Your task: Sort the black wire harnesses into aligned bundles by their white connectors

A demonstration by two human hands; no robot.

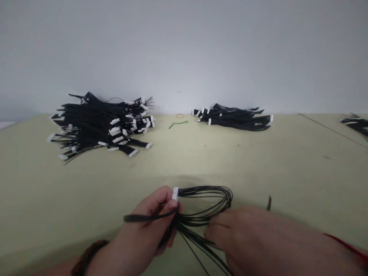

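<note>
A black wire harness (pixel 205 190) with a white connector (pixel 175 193) is looped between my hands near the front of the table. My left hand (pixel 149 222) is closed on it, thumb and fingers pinching just below the connector. Some wires stick out to the left across the thumb, and others run down to the lower right. Curled around the wires at the right end of the loop is my right hand (pixel 244 234), its back toward me and its fingertips hidden. A dark wire end (pixel 269 203) shows beyond the right hand.
A big pile of black wire harnesses (pixel 94 119) with white connectors lies at the back left. A smaller bundle (pixel 238 117) lies back right, and more wires (pixel 356 123) at the far right edge. Between the piles are a rubber band (pixel 179 115) and a green strip (pixel 178 124).
</note>
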